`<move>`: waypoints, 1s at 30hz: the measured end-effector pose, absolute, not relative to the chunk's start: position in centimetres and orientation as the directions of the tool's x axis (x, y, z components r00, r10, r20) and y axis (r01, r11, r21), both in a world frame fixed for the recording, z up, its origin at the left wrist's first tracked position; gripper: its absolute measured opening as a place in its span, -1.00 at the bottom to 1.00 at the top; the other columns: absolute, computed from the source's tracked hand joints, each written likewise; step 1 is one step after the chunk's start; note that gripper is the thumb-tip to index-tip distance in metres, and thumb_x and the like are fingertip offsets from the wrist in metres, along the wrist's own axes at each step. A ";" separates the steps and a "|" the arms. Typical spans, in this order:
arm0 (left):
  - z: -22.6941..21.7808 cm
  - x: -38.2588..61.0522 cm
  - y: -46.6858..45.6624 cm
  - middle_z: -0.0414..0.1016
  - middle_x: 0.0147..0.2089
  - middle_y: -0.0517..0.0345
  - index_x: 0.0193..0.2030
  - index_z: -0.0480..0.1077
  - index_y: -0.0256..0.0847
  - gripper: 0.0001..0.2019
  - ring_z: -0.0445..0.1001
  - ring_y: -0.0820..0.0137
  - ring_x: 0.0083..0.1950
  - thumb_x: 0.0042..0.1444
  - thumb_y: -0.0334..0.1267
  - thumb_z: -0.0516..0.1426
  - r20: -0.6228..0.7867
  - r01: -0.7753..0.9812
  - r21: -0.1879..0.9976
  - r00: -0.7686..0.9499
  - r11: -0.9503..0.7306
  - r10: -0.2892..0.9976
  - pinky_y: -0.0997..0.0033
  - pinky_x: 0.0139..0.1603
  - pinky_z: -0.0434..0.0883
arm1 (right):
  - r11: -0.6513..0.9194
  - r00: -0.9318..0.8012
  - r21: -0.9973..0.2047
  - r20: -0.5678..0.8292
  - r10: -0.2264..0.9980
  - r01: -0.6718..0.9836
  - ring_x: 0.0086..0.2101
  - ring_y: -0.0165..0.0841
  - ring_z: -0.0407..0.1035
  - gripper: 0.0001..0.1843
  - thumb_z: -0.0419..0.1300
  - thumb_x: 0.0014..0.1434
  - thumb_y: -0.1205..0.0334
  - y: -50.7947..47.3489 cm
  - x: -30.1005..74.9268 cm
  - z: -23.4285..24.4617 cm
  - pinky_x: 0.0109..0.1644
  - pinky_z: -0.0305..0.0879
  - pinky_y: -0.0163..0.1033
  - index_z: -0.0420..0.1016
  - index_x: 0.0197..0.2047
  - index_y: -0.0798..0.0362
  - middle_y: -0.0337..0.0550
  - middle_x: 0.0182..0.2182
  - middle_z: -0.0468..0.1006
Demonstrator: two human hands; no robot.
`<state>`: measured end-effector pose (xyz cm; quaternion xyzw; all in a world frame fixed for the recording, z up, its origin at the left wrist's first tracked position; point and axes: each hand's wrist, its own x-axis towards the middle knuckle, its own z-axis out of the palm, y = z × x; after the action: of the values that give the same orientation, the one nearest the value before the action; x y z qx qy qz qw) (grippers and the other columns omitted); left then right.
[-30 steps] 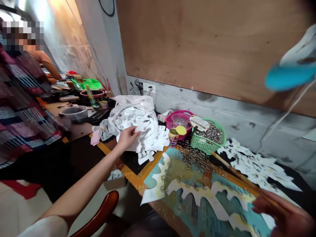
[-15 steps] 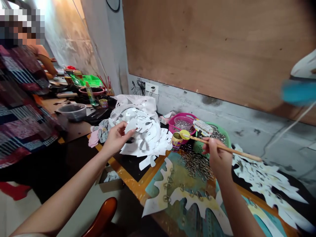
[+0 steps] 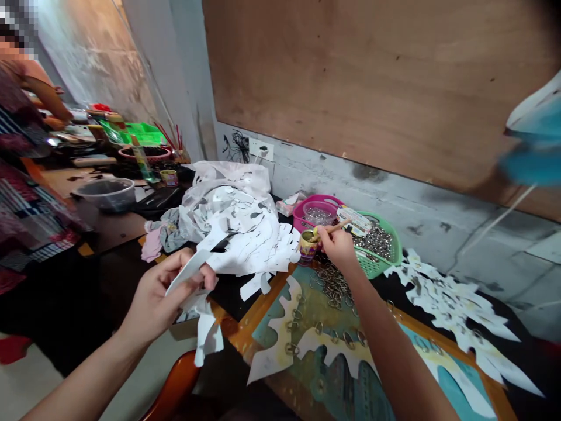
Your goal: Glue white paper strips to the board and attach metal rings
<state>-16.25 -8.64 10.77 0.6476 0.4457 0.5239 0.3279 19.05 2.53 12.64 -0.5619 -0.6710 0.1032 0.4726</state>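
Left hand (image 3: 169,295) closed on a paper strip (image 3: 189,270), lifted clear of the table; right hand (image 3: 335,247) pinching a brush (image 3: 336,229), tip lowered into a cup (image 3: 308,245) just ahead.

White paper cut-out (image 3: 202,327), limp and jagged-edged, gripped in the left hand (image 3: 164,298), one narrow strip angled up, the rest hanging below the bench (image 3: 258,289) edge. Wooden-handled brush (image 3: 335,229) pinched in the right hand (image 3: 337,247), tip down at the mouth of a small patterned cup (image 3: 308,247).
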 end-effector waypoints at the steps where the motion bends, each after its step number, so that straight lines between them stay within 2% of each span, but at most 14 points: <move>1: 10.8 -16.1 -8.9 0.39 -0.37 0.20 -0.27 0.31 -0.19 -0.82 0.25 0.47 -0.43 0.24 -0.14 0.16 0.372 0.196 0.905 0.065 -0.377 0.926 0.49 -0.46 0.18 | 0.342 0.110 -0.691 0.520 0.847 0.637 -0.60 -0.33 0.39 -0.39 0.06 0.26 -0.26 2.4 19.2 12.6 -0.45 0.29 -0.29 0.43 -0.59 0.04 -0.14 -0.69 0.44; 4: 11.2 -15.3 -9.4 0.30 -0.36 0.21 -0.22 0.31 -0.18 -0.75 0.19 0.51 -0.45 0.14 -0.10 0.25 0.316 0.031 0.943 0.236 -0.332 0.919 0.54 -0.49 0.18 | 0.335 0.320 -0.834 0.494 0.808 0.439 -0.62 -0.39 0.36 -0.36 0.02 0.27 -0.30 1.1 20.3 12.2 -0.52 0.34 -0.32 0.50 -0.46 0.11 -0.16 -0.62 0.48; 7: 11.4 -14.5 -9.7 0.30 -0.31 0.17 -0.26 0.25 -0.15 -0.66 0.26 0.45 -0.38 0.04 -0.09 0.32 0.314 -0.110 0.949 0.411 -0.295 0.856 0.53 -0.44 0.27 | 0.375 0.518 -0.917 0.390 0.762 0.138 -0.67 -0.46 0.28 -0.38 0.17 0.16 -0.31 -0.5 21.8 11.7 -0.63 0.30 -0.37 0.54 -0.39 0.17 -0.24 -0.65 0.43; 10: 11.1 -13.9 -9.8 0.30 -0.30 0.17 -0.21 0.27 -0.11 -0.76 0.32 0.43 -0.31 0.12 -0.25 0.29 0.302 -0.068 0.951 0.424 -0.302 0.854 0.53 -0.35 0.35 | 0.392 0.580 -0.920 0.320 0.749 0.001 -0.69 -0.50 0.23 -0.42 0.23 0.13 -0.26 -1.8 23.0 11.0 -0.66 0.27 -0.39 0.53 -0.40 0.19 -0.27 -0.68 0.40; 14: 10.7 -13.8 -10.0 0.34 -0.32 0.19 -0.14 0.34 -0.08 -0.81 0.35 0.45 -0.33 0.15 -0.33 0.25 0.311 0.042 0.931 0.423 -0.362 0.851 0.52 -0.31 0.40 | 0.351 0.604 -0.924 0.194 0.773 -0.152 -0.73 -0.52 0.16 -0.48 0.28 0.12 -0.19 -3.5 24.0 10.1 -0.71 0.17 -0.41 0.51 -0.44 0.18 -0.31 -0.73 0.37; 18: 11.3 -14.3 -10.9 0.41 -0.30 0.14 -0.20 0.42 -0.12 -0.87 0.38 0.41 -0.30 0.14 -0.33 0.26 0.372 0.182 0.875 0.338 -0.448 0.864 0.49 -0.30 0.39 | 0.318 0.567 -0.912 0.123 0.815 -0.260 -0.73 -0.54 0.10 -0.53 0.28 0.11 -0.14 -5.9 24.5 9.3 -0.71 0.08 -0.42 0.51 -0.44 0.17 -0.39 -0.76 0.25; 21: 11.7 -14.9 -11.5 0.44 -0.31 0.11 -0.26 0.44 -0.14 -0.88 0.39 0.40 -0.33 0.09 -0.30 0.29 0.396 0.154 0.887 0.228 -0.435 0.889 0.50 -0.38 0.35 | 0.324 0.540 -0.854 0.060 0.839 -0.407 -0.72 -0.57 0.04 -0.60 0.31 0.08 -0.08 -7.8 24.8 9.2 -0.70 0.02 -0.44 0.50 -0.44 0.14 -0.47 -0.75 0.13; 23: 11.3 -14.9 -11.2 0.41 -0.36 0.14 -0.21 0.43 -0.16 -0.83 0.33 0.47 -0.43 0.08 -0.27 0.31 0.348 0.088 0.926 0.183 -0.368 0.920 0.55 -0.49 0.24 | 0.326 0.511 -0.803 0.030 0.859 -0.499 -0.71 -0.59 -0.01 -0.63 0.33 0.07 -0.05 -8.7 24.8 9.3 -0.70 -0.03 -0.46 0.47 -0.46 0.11 -0.50 -0.74 0.08; 26: 9.2 -13.7 -9.6 0.23 -0.48 0.28 -0.08 0.41 -0.21 -0.74 0.15 0.56 -0.53 0.14 -0.19 0.27 0.240 0.070 0.962 0.254 -0.265 0.937 0.59 -0.55 0.07 | 0.324 0.478 -0.769 0.027 0.878 -0.551 -0.70 -0.59 -0.01 -0.61 0.32 0.10 -0.07 -9.7 24.5 9.4 -0.68 -0.05 -0.47 0.41 -0.47 0.09 -0.50 -0.70 0.05; 28: 7.0 -12.3 -8.1 0.11 -0.51 0.34 0.00 0.42 -0.23 -0.70 0.09 0.55 -0.53 0.21 -0.12 0.20 0.162 0.178 0.955 0.351 -0.236 0.922 0.57 -0.52 0.08 | 0.309 0.472 -0.760 0.004 0.881 -0.571 -0.69 -0.58 0.02 -0.60 0.32 0.10 -0.08 -10.2 23.9 9.2 -0.67 -0.05 -0.47 0.41 -0.46 0.09 -0.49 -0.69 0.06; 30: 4.8 -11.0 -6.6 0.11 -0.50 0.34 0.06 0.41 -0.25 -0.64 0.09 0.52 -0.52 0.26 -0.05 0.12 0.125 0.291 0.919 0.421 -0.264 0.899 0.55 -0.50 0.11 | 0.284 0.467 -0.750 -0.037 0.883 -0.597 -0.68 -0.57 0.05 -0.62 0.34 0.07 -0.06 -10.7 23.4 8.9 -0.67 -0.02 -0.46 0.42 -0.45 0.08 -0.47 -0.69 0.11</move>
<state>-10.97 -6.61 4.77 0.7172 0.4148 0.3431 0.4425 23.35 -10.72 8.87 -0.3617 -0.1981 0.4765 0.7765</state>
